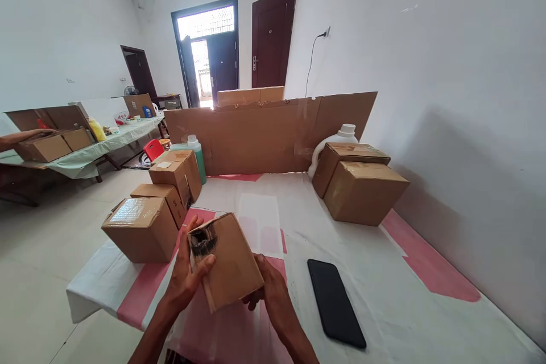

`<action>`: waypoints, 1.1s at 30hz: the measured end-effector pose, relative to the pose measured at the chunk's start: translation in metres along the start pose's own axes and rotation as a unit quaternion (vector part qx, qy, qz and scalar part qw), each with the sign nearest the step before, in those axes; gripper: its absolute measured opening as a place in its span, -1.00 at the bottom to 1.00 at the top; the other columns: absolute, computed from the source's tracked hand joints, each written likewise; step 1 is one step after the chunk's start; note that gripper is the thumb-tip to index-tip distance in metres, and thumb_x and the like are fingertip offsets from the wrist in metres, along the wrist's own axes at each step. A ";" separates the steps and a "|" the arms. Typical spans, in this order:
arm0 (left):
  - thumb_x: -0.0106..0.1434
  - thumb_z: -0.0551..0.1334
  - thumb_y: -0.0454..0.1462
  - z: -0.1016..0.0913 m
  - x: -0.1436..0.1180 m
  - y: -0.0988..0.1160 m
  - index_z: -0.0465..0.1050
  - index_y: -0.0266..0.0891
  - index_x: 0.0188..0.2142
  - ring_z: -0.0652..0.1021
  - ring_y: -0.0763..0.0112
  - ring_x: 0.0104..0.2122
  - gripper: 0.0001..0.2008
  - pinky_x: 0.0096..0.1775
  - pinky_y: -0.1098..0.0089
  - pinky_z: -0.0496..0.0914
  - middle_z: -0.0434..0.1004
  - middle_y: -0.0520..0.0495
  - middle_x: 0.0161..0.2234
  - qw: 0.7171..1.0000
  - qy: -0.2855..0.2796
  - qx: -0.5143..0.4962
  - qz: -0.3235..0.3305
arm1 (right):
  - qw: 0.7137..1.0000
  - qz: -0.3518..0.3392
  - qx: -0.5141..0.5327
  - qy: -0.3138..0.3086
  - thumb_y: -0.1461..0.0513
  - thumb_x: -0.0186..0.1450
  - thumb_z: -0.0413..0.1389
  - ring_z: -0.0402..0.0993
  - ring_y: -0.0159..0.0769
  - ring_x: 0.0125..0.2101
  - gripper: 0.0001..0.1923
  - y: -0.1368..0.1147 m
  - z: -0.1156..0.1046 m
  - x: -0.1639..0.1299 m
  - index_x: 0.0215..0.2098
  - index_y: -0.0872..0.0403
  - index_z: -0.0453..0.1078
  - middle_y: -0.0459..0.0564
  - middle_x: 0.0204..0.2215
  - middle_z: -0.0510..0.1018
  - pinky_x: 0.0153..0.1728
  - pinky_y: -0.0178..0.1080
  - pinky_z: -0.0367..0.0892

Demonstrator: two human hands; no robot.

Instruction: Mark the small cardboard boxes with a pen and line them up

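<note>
I hold a small cardboard box (232, 264) with both hands just above the table (384, 273). It is tilted, and its upper left end is open, showing something dark inside. My left hand (187, 273) grips its left side, thumb across the front below the opening. My right hand (271, 290) supports it from underneath on the right. A black phone (336, 302) lies flat on the cloth to the right of my hands.
Sealed cardboard boxes sit at the left (143, 227) and the right (362, 190) of the table. A cardboard screen (264, 133) stands at its far edge, with a green bottle (197, 151) and a white jug (336, 139). Another person's arm (21, 137) rests on a far table.
</note>
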State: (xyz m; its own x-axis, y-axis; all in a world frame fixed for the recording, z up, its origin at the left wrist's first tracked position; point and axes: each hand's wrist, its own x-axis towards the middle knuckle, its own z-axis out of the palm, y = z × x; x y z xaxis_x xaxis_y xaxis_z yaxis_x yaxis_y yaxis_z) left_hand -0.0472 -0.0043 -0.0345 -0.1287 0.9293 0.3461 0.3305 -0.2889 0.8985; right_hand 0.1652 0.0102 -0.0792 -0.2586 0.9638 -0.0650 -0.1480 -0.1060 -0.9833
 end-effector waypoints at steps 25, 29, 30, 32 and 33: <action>0.19 0.35 0.11 0.009 -0.024 0.021 0.23 -0.07 0.23 0.53 0.13 -0.06 -0.28 -0.06 0.28 0.43 0.49 -0.11 0.01 0.986 -0.010 -0.129 -0.106 | 0.841 0.113 -0.517 0.111 0.25 0.34 0.15 0.63 0.00 -0.26 -0.96 0.045 -0.046 -0.016 -0.29 0.06 0.41 0.15 -0.32 0.67 -0.36 -0.23 0.19; 0.25 0.33 0.06 0.032 -0.024 0.029 0.18 -0.05 0.25 0.51 0.12 -0.02 -0.33 0.00 0.22 0.42 0.44 -0.14 0.08 0.986 -0.088 -0.122 -0.066 | 0.867 0.092 -0.478 0.111 0.24 0.39 0.07 0.59 -0.18 -0.38 -0.77 0.042 -0.067 -0.017 -0.45 0.02 0.31 0.03 -0.43 0.64 -0.41 -0.26 0.22; 0.25 0.34 0.04 0.036 -0.023 0.031 0.18 -0.05 0.24 0.50 0.10 0.03 -0.34 0.03 0.19 0.41 0.41 -0.16 0.12 0.986 -0.109 -0.113 -0.049 | 0.871 0.090 -0.465 0.129 0.19 0.42 0.03 0.57 -0.21 -0.43 -0.74 0.035 -0.074 -0.020 -0.45 0.01 0.29 0.01 -0.47 0.62 -0.41 -0.26 0.24; 0.24 0.35 0.01 0.043 -0.018 0.033 0.20 -0.05 0.23 0.47 0.03 0.11 -0.35 0.09 0.13 0.38 0.33 -0.20 0.22 0.985 -0.140 -0.094 -0.019 | 0.897 0.065 -0.382 0.212 0.07 0.43 0.02 0.54 -0.23 -0.51 -0.72 0.011 -0.085 -0.030 -0.39 0.01 0.30 -0.05 -0.54 0.58 -0.42 -0.25 0.31; 0.24 0.35 0.00 0.045 -0.016 0.035 0.20 -0.05 0.23 0.45 0.00 0.13 -0.36 0.11 0.10 0.37 0.31 -0.21 0.24 0.985 -0.151 -0.086 -0.009 | 0.914 0.033 -0.303 0.269 0.00 0.41 0.06 0.54 -0.23 -0.54 -0.71 -0.004 -0.087 -0.035 -0.35 0.01 0.31 -0.08 -0.56 0.57 -0.44 -0.25 0.33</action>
State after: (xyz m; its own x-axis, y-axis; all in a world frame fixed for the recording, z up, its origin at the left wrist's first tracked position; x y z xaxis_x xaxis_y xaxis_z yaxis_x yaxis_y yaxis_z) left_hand 0.0081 -0.0190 -0.0212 0.1587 0.9535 0.2563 0.1638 -0.2814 0.9455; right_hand 0.2583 -0.0021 -0.0882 0.2832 0.9582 -0.0415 0.4490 -0.1707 -0.8771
